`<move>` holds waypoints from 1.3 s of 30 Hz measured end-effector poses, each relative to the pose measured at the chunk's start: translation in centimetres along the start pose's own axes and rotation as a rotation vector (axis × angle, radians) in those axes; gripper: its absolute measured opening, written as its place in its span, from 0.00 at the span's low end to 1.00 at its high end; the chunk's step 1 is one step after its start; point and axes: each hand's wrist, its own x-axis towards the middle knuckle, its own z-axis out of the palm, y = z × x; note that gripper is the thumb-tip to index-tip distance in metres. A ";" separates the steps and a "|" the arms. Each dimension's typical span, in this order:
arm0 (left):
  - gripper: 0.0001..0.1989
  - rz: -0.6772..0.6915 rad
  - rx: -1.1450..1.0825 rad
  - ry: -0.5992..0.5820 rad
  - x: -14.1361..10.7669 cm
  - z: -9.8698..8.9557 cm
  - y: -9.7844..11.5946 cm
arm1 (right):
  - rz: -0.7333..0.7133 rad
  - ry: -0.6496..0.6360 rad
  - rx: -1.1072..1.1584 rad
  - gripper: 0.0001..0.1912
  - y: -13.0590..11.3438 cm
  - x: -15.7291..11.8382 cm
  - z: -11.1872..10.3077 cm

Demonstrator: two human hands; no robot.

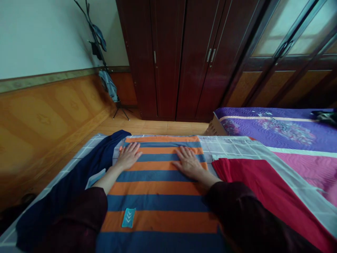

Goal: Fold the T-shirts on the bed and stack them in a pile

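Navy cloth [63, 196] lay at lower left, the striped fabric [160, 202] spread flat down the lower middle, and red cloth [263, 189] at lower right, all on a checked cover [226, 144], with dark sleeves [244, 211] overlapping the side cloths. The left hand [129, 156] and the right hand [188, 161] rested palm down near the striped fabric's far end, arms stretched forward, each grip unclenched, fingers slightly apart.

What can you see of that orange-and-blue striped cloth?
The striped cloth looks like thin fabric, banded crosswise in orange and blue. A small teal patch with pale chevrons sits on one orange band. It lies spread on a pale checked sheet, its near end out of view. The left hand and right hand rest flat near its far end.
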 end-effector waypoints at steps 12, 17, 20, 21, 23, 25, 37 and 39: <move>0.27 0.194 -0.046 0.065 7.5 0.7 5.2 | -0.089 0.083 0.004 0.29 -1.1 7.1 1.7; 0.30 -0.071 -0.022 0.103 7.7 -1.2 -1.6 | 0.217 0.147 -0.001 0.32 5.3 8.9 0.8; 0.30 -0.020 -0.009 0.144 5.9 -0.9 -0.4 | 0.246 0.169 -0.003 0.33 4.4 8.5 0.8; 0.30 0.051 -0.011 0.145 5.2 -0.3 0.9 | 0.201 0.167 -0.001 0.33 2.8 8.1 1.1; 0.29 0.215 -0.022 0.123 4.0 0.9 3.4 | 0.044 0.138 0.010 0.32 -1.1 7.3 2.0; 0.28 0.263 -0.019 0.084 3.2 1.6 3.9 | -0.114 0.087 0.025 0.28 -3.9 6.4 2.5; 0.31 0.223 0.005 0.096 -8.3 -0.2 1.9 | 0.063 0.094 0.000 0.31 -1.2 -0.5 -0.7; 0.30 0.329 -0.018 0.100 -11.0 1.0 3.7 | -0.143 0.055 0.032 0.32 -5.1 -3.4 0.5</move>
